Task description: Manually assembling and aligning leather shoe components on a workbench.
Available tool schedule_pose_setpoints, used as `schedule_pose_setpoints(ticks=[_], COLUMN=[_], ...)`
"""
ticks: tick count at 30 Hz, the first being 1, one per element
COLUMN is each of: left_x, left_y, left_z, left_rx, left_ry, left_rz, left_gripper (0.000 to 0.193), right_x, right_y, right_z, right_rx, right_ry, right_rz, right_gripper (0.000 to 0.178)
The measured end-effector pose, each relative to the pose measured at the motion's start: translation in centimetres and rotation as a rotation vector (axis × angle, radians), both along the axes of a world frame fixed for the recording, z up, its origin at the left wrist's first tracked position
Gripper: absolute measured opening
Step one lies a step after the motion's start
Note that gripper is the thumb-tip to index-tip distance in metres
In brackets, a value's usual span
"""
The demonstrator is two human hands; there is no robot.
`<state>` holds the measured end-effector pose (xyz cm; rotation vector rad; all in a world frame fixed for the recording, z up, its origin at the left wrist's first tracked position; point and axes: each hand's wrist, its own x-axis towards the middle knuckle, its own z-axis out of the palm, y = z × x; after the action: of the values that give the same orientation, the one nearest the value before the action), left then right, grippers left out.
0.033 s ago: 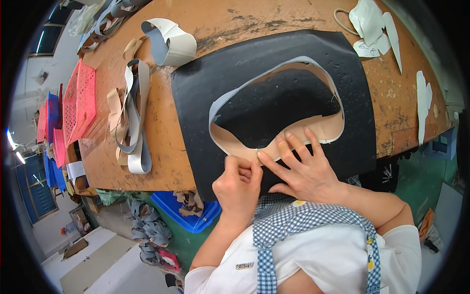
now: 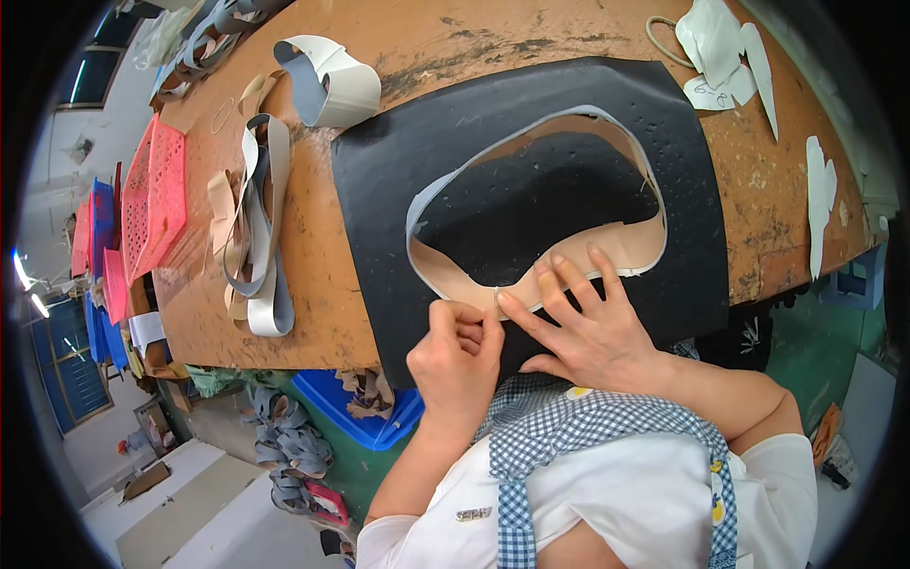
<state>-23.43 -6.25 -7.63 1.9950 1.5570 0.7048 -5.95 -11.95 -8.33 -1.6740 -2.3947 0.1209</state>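
Note:
A closed loop of leather strip (image 2: 626,248), beige inside with a pale grey-blue outer face and edge, stands on a black mat (image 2: 398,190). A short seam crosses its near side. My right hand (image 2: 592,327) lies with spread fingers on the beige inner face, pressing the near side down, index fingertip beside the seam. Just left of the seam, my left hand (image 2: 457,356) is closed, thumb and index pinched together at the strip's near edge. Its fingertips hide whatever lies between them.
Left of the mat lie several more leather strips (image 2: 275,218), and a white-and-grey strip loop (image 2: 343,87) stands farther back. White pattern pieces (image 2: 711,47) lie at the far right. A pink basket (image 2: 156,194) is at the left; a blue tub (image 2: 384,431) sits below the table edge.
My left hand has shifted very slightly left, its fingers still pinched. The loop's left part has moved a touch; my right hand stays in place.

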Motion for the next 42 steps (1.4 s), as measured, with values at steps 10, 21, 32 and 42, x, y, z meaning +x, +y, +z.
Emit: schedule_pose_setpoints(ticks=[10,21,32,42], left_x=[-3.3,-0.8,0.1,0.2], left_y=[5.4,1.5,0.7,2.4], left_z=[2.0,-0.4,1.2,1.1], left_rx=[0.582,0.678,0.744,0.625], left_ry=[0.357,0.173,0.427,0.296], left_rz=[-0.841,-0.759,-0.951,-0.972], left_gripper=[0.028,0.029,0.027,0.022], right_x=[-0.1,2.6,3.0,3.1], right_y=[0.9,0.2,0.0,-0.4], right_z=[-0.2,-0.7,-0.7,-1.3], right_rx=[0.069,0.260,0.286,0.323], right_ry=[0.205,0.381,0.408,0.398], right_rz=[0.117,0.111,0.137,0.112], right_gripper=[0.065,0.029,0.028,0.027])
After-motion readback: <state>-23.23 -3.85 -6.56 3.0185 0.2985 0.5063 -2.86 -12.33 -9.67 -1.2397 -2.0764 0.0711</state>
